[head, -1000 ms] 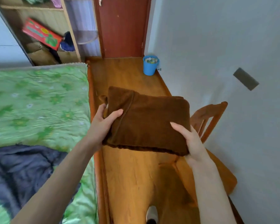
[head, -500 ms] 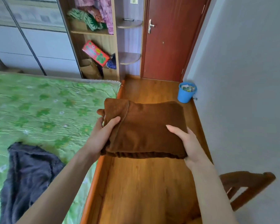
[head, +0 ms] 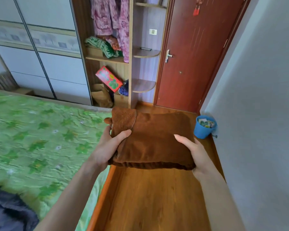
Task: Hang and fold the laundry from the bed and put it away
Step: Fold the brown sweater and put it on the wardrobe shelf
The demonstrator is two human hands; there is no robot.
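Head view: you hold a folded brown fleece garment [head: 154, 139] in the air, over the wooden floor [head: 157, 197] beside the bed with the green floral sheet [head: 40, 139]. Your left hand [head: 107, 147] grips its left end, thumb curled over the top, fingers underneath. Your right hand [head: 193, 150] grips the near right corner, thumb lying on top, fingers hidden below. The bundle sits flat between both hands, its thick folded edge facing you. A dark grey garment [head: 8, 212] lies on the bed at bottom left. Ahead stands an open wooden wardrobe [head: 130, 64] with pink floral clothes [head: 110, 19] hanging inside and a red flat box [head: 108, 78] leaning lower down. A red-brown door [head: 193, 55] is shut. A blue plastic bucket [head: 203, 127] sits by the grey wall.
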